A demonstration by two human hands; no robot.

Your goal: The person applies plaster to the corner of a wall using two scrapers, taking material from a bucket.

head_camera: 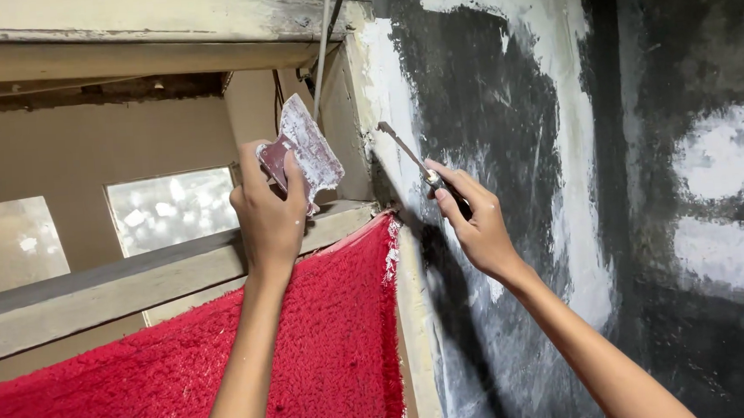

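Observation:
My left hand (267, 211) is raised and grips a wide putty knife (304, 149) with a reddish handle, its blade smeared with white filler and tilted up to the right. My right hand (474, 220) holds a narrow scraper (407, 153) by its dark handle. Its thin blade points up and left against the white-coated corner (377, 88) where the wooden frame meets the dark wall. White filler patches (570, 137) cover parts of the black, rough wall.
A red shaggy cloth (329, 349) hangs over a wooden rail (135, 279) at the lower left. Behind it are beige panels with window openings (170, 208). A cable (323, 48) runs down from the top beam. More white patches (717, 158) mark the right wall.

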